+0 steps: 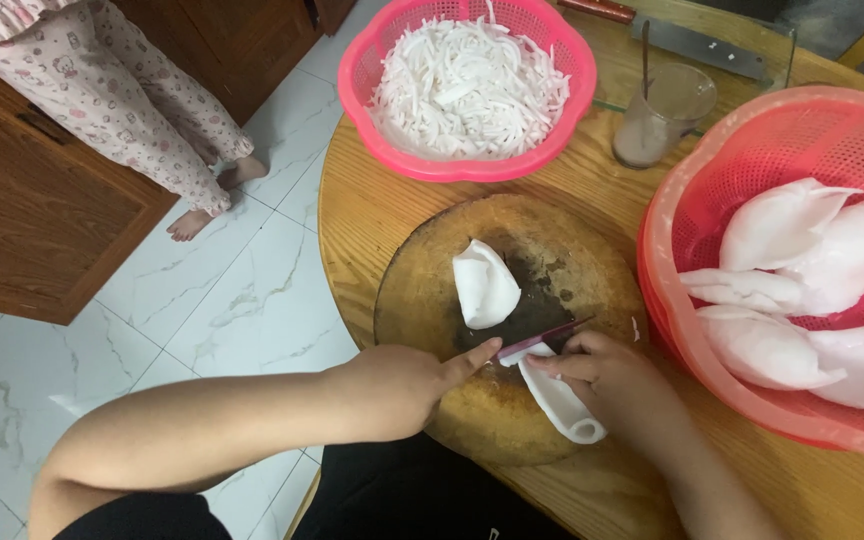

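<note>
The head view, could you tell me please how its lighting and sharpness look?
Head view: soft, even indoor light, with faint shadows under the left hand and right hand; the knife and round cutting board are fairly sharp; slight glare on the floor tiles.

At the top we see a pink basket [364, 75] of white strips, a glass [664, 115] beside it, and a person's bare feet [190, 224] at upper left.

**Board hemmed in by baskets**

The round cutting board [422, 290] is flanked by a pink basket [372, 100] behind, a glass [664, 115] beside it, and a red basket [672, 300] at the right. Bare table [372, 200] is left open on the left.
</note>
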